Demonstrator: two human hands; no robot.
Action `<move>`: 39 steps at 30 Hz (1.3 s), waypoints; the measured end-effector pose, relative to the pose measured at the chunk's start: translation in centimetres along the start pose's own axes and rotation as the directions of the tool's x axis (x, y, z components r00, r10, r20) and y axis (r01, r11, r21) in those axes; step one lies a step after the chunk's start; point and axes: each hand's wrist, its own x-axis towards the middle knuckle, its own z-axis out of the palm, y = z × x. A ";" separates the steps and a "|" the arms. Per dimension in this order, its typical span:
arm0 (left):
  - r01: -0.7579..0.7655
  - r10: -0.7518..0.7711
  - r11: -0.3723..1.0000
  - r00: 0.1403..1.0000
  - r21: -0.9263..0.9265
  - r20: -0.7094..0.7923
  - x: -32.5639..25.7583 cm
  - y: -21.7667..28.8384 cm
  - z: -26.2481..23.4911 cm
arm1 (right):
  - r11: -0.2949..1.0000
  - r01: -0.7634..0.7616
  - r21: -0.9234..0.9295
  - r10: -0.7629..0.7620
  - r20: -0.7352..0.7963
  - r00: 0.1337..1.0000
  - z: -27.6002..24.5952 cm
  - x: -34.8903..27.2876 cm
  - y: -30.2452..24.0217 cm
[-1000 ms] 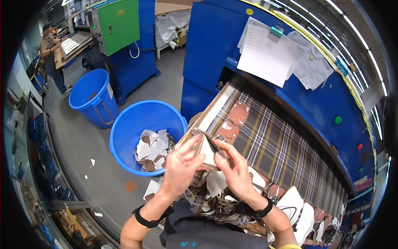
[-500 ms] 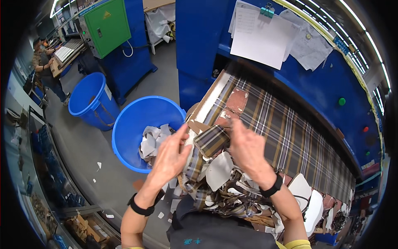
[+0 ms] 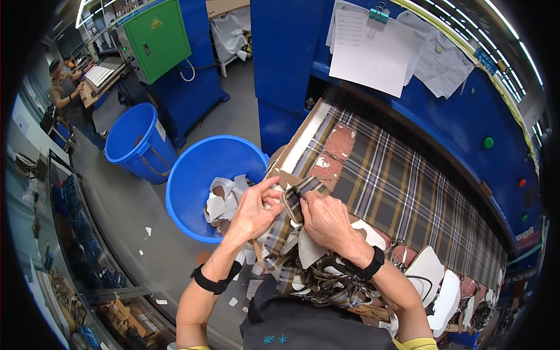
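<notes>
Now closes the right hand point(image 3: 333, 220) round the lower right edge of a small plaid piece point(image 3: 296, 201) at the centre of the frame, fingers bunched and knuckles up. Holds the left hand point(image 3: 255, 211) just left of it, loosely curled and partway spread, thumb and forefinger tips at or very near the left edge; cannot tell from this view about any actual pinch there. Likely means a firmer hold for the work, mainly from the right.

Half a second ago, shows the plaid face broad and tile-like, between hands farther apart, the right one blurred. Now shows it tilted, narrower and seemingly bent, with both hands nearer together. A full second back, shows a white surface between the fingers instead.

Otherwise finds much the same surroundings: wide plaid sheet point(image 3: 408, 186) across the right of the frame, beside red blocks point(image 3: 340, 143); blue bin point(image 3: 192, 154) left of centre, pale and brown scraps point(image 3: 221, 201) inside; heap of offcuts point(image 3: 344, 290) below the hands.
</notes>
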 end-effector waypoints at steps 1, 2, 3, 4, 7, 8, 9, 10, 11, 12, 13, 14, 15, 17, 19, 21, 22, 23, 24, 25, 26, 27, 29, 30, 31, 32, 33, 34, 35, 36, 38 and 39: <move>-0.007 0.007 1.000 1.000 0.018 -0.013 0.0 0.1 0.1 | 1.000 -0.007 0.009 0.007 0.008 1.000 -0.1 0.0 -0.1; -0.016 0.017 0.999 1.000 0.035 -0.023 0.2 0.2 0.3 | 1.000 -0.002 0.005 0.002 0.003 1.000 0.1 0.0 0.0; -0.015 0.017 0.997 0.999 0.074 -0.031 0.2 0.6 0.6 | 1.000 0.003 0.001 -0.003 -0.003 1.000 0.4 0.0 0.2; -0.013 0.017 0.994 0.999 0.113 -0.039 0.1 1.2 0.7 | 1.000 0.007 -0.003 -0.007 -0.008 1.000 0.5 0.0 0.3; -0.027 0.031 0.994 0.999 0.104 -0.029 0.0 1.4 0.7 | 1.000 -0.004 0.007 0.004 0.018 1.000 0.4 0.1 0.3; -0.036 0.038 0.996 0.999 0.080 -0.018 0.1 1.2 0.7 | 1.000 -0.002 0.012 0.001 0.014 1.000 0.4 0.0 0.4; -0.035 0.035 0.999 0.999 0.038 -0.001 0.1 0.9 0.6 | 1.000 0.000 0.016 -0.001 0.010 1.000 0.5 0.0 0.5; -0.032 0.032 0.999 0.999 -0.003 0.015 0.2 0.6 0.4 | 1.000 0.003 0.020 -0.003 0.005 1.000 0.5 0.0 0.5; -0.028 0.029 0.999 0.999 -0.045 0.030 0.3 0.3 0.3 | 1.000 -0.002 0.025 0.002 0.012 1.000 0.4 0.0 0.5; -0.025 0.026 0.999 0.999 -0.048 0.035 0.3 0.2 0.3 | 1.000 -0.007 0.031 0.007 0.018 1.000 0.2 0.1 0.4; -0.022 0.023 0.999 0.999 -0.050 0.039 0.4 0.0 0.3 | 0.999 -0.012 0.036 0.011 0.025 1.000 0.1 0.1 0.3; -0.019 0.021 0.998 0.999 -0.053 0.043 0.4 -0.1 0.2 | 0.999 -0.015 0.037 0.013 0.043 0.999 0.0 0.1 0.2; -0.020 0.022 0.998 0.999 -0.057 0.039 0.4 -0.2 0.2 | 0.999 -0.018 0.039 0.015 0.061 0.998 0.0 0.1 0.2; -0.022 0.024 0.998 0.999 -0.066 0.032 0.4 -0.3 0.4 | 0.999 -0.026 0.045 0.022 0.086 0.996 -0.2 0.1 0.2; -0.013 0.015 0.999 1.000 -0.053 0.023 0.4 -0.2 0.4 | 0.998 -0.037 0.052 0.032 0.100 0.995 -0.4 0.1 0.1; -0.005 0.006 0.999 1.000 -0.043 0.016 0.5 -0.1 0.6 | 0.998 -0.029 0.052 0.024 0.097 0.995 -0.3 0.1 0.1; -0.001 0.002 0.999 1.000 -0.040 0.013 0.4 0.0 0.7 | 0.998 -0.025 0.052 0.020 0.096 0.995 -0.3 0.1 0.1; 0.002 -0.002 0.999 1.000 -0.037 0.010 0.4 0.1 0.7 | 0.998 -0.028 0.052 0.022 0.102 0.995 -0.3 0.1 0.1; -0.004 0.005 0.999 1.000 -0.044 0.012 0.4 0.1 0.7 | 0.998 -0.030 0.053 0.024 0.107 0.994 -0.3 0.1 0.1; -0.011 0.011 0.999 1.000 -0.051 0.015 0.4 0.0 0.6 | 0.998 -0.033 0.053 0.027 0.113 0.993 -0.3 0.1 0.2; -0.017 0.018 0.998 1.000 -0.058 0.018 0.4 0.0 0.6 | 0.998 -0.032 0.055 0.025 0.113 0.993 -0.4 0.1 0.2; -0.013 0.015 0.998 1.000 -0.067 0.022 0.4 0.0 0.5 | 0.998 -0.030 0.056 0.024 0.114 0.993 -0.4 0.1 0.1; -0.005 0.008 0.996 0.999 -0.088 0.034 0.4 -0.1 0.4 | 0.998 -0.035 0.053 0.028 0.116 0.993 -0.5 0.1 0.1; -0.004 0.007 0.997 1.000 -0.081 0.030 0.4 -0.1 0.5 | 0.998 -0.040 0.048 0.034 0.117 0.993 -0.5 0.1 0.1; -0.004 0.006 0.997 1.000 -0.075 0.026 0.5 -0.1 0.6 | 0.998 -0.045 0.044 0.040 0.118 0.992 -0.5 0.1 0.0; -0.004 0.005 0.998 1.000 -0.068 0.020 0.5 -0.2 0.6 | 0.998 -0.040 0.043 0.034 0.114 0.993 -0.4 0.1 0.0; -0.007 0.008 0.998 1.000 -0.065 0.017 0.5 -0.3 0.6 | 0.999 -0.034 0.043 0.029 0.110 0.994 -0.4 0.0 0.1; -0.011 0.012 0.998 1.000 -0.063 0.014 0.5 -0.4 0.7 | 0.999 -0.028 0.042 0.023 0.106 0.994 -0.4 0.0 0.1; -0.014 0.015 0.998 1.000 -0.061 0.012 0.6 -0.5 0.7 | 0.999 -0.029 0.043 0.024 0.107 0.994 -0.4 0.0 0.1; -0.010 0.011 0.998 1.000 -0.065 0.013 0.6 -0.4 0.7 | 0.999 -0.030 0.043 0.025 0.108 0.994 -0.5 0.0 0.1; -0.003 0.004 0.997 1.000 -0.073 0.016 0.5 -0.2 0.6 | 0.999 -0.033 0.043 0.028 0.110 0.994 -0.5 0.0 0.0; 0.001 0.001 0.997 1.000 -0.083 0.021 0.4 -0.1 0.5 | 0.998 -0.035 0.042 0.031 0.110 0.993 -0.6 0.0 -0.1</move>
